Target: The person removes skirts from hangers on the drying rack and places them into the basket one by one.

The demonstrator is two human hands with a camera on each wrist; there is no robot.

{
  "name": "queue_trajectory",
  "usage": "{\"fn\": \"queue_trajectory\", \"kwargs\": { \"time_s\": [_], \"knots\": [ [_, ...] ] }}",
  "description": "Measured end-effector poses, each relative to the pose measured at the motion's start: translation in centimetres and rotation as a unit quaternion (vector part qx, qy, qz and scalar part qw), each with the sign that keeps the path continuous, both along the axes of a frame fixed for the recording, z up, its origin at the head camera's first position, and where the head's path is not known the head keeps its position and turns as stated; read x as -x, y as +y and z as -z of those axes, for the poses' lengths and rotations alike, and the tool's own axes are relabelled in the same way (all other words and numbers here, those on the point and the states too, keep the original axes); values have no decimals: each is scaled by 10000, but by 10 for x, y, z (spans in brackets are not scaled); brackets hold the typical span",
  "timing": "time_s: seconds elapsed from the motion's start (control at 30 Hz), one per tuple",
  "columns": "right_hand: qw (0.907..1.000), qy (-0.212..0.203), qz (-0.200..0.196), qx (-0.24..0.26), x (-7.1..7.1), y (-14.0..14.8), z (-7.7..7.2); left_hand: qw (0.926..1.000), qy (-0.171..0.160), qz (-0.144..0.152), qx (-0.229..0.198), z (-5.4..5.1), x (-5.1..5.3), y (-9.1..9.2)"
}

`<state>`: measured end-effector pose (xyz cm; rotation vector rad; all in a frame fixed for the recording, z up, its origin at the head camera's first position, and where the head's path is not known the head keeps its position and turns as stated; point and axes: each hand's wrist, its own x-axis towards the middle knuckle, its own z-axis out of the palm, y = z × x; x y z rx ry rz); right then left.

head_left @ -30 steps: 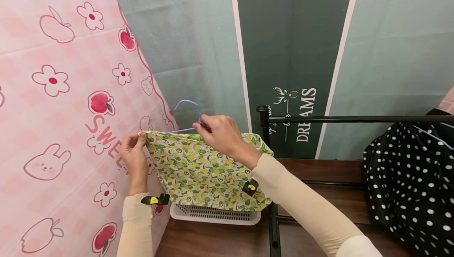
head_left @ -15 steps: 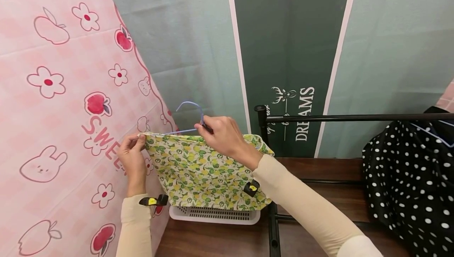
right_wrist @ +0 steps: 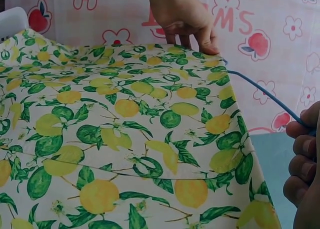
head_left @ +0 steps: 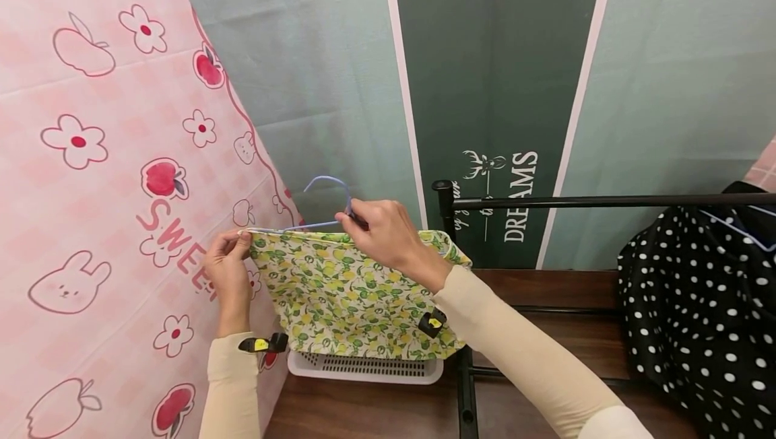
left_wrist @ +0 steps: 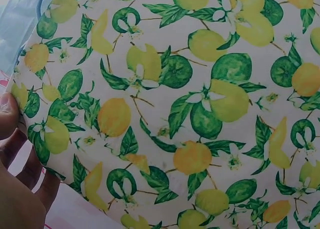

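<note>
A lemon-print cloth [head_left: 351, 297] hangs from a thin blue hanger [head_left: 330, 178], whose hook rises above the cloth's top edge. My left hand [head_left: 229, 271] pinches the cloth's upper left corner between thumb and fingers. Near the base of the hook, my right hand [head_left: 384, 233] grips the hanger. In the right wrist view, one arm of the blue hanger [right_wrist: 270, 95] runs from the right hand [right_wrist: 305, 164] to the corner of the cloth [right_wrist: 170, 109] beside the left hand [right_wrist: 187, 19]. The left wrist view shows the printed cloth [left_wrist: 165, 114] close up, with left fingers at its edge.
Behind and below the cloth is a white perforated basket [head_left: 364, 377]. A black rack [head_left: 582, 202] stands to the right, with a black polka-dot garment [head_left: 697, 304] on it. Pink printed fabric [head_left: 121, 223] covers the left side; a green curtain [head_left: 497, 89] is behind.
The hanger hook and right hand have shifted slightly to the right relative to the cloth's left corner. Both hands keep their hold.
</note>
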<state>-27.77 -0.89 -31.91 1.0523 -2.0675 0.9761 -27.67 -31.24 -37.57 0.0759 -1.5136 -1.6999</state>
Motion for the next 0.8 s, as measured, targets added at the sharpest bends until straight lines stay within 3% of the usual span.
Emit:
{"fn": "queue_trajectory", "kwargs": {
  "time_s": [0.33,0.8],
  "knots": [
    [9999,83,68,46,1,0,2,9995,-275,-3,172,0,1,-1],
    [9994,281,45,181,0,0,4,9989,-395,23,258,2,-2,-2]
  ]
}}
